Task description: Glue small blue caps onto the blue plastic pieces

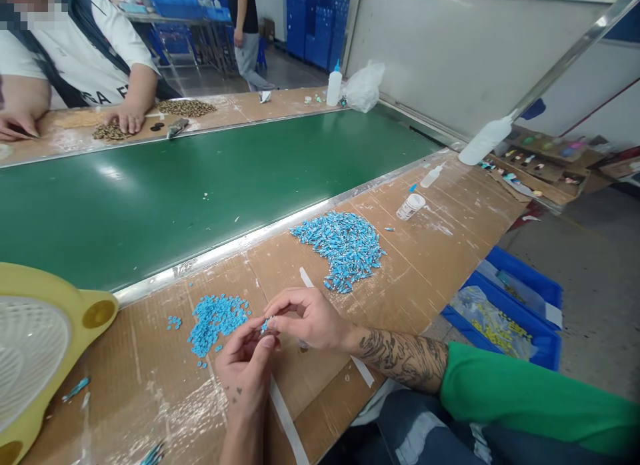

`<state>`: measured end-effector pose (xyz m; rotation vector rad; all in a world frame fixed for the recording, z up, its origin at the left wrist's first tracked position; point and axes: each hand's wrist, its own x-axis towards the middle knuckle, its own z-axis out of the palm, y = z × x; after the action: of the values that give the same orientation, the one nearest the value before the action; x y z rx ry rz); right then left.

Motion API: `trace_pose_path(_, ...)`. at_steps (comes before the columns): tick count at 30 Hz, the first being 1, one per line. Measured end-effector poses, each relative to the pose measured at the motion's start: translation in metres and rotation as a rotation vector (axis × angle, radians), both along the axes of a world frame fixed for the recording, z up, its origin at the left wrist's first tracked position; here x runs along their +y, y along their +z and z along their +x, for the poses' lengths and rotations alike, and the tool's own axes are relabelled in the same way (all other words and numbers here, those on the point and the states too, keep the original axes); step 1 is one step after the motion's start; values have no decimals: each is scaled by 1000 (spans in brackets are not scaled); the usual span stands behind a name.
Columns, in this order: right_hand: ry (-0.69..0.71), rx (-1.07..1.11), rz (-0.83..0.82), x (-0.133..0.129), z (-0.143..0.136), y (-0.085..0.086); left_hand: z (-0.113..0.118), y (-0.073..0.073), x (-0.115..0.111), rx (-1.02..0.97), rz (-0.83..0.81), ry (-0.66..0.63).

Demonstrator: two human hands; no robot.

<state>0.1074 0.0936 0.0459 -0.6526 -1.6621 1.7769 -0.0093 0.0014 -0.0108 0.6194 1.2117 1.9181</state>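
Note:
My left hand [249, 358] and my right hand [311, 317] meet above the cardboard-covered bench, fingers pinched together. Between their fingertips sits a small blue piece [265, 326], mostly hidden, so its exact kind is unclear. Just left of my hands is a spread of small blue rings [213, 321], with a few more lying apart from it. Beyond my right hand lies a larger pile of slim, pointed blue pieces [347, 248] with pale ends.
A green conveyor belt [200, 191] runs beyond the bench's metal edge. A yellow-rimmed basket [90, 311] stands at left. A white cup [411, 207] and squeeze bottles [485, 141] stand further right. Blue bins [547, 351] sit below the bench. Across the belt, a person handles small brown pieces [111, 131].

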Motion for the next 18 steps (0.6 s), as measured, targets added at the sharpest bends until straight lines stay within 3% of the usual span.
trace_pose_path(4, 25, -119, 261, 7, 9, 10, 1, 2, -4, 113, -99, 69)
trace_pose_path(7, 13, -133, 386, 17, 23, 21, -6, 9, -22, 255, -215, 209)
trace_pose_path(10, 13, -104, 414, 32, 41, 30, -19, 12, -66, 673, -440, 396)
trace_pose_path(13, -11, -122, 448, 47, 54, 31, -33, 6, -122, 1079, -679, 458)
trace_pose_path(16, -4, -173, 497, 58, 60, 21, -47, -2, -165, 1211, -864, 523)
trace_pose_path(18, 19, -202, 535, 63, 62, 12, -54, -3, -177, 1291, -958, 559)
